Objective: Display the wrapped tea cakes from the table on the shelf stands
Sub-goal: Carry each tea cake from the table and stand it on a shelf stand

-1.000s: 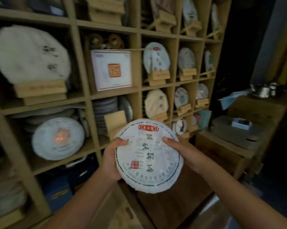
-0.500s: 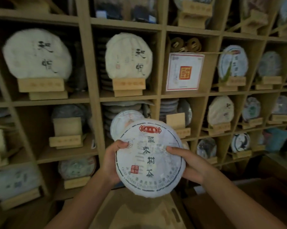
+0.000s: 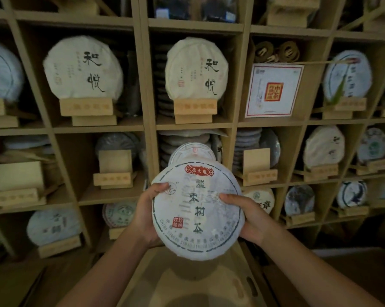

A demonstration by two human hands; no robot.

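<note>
The view swings left along the shelf (image 3: 193,126): the side cabinet with the kettle has dropped out of sight, and two cream cakes with bold black characters (image 3: 83,67) now face us. The held tea cake (image 3: 197,210) now covers more of the small cake (image 3: 192,152) behind it.

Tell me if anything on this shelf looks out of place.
Two wooden stands in the middle row stand empty while their neighbours show cakes. One cubby holds a square white box instead of a round cake. Nothing looks damaged.
</note>
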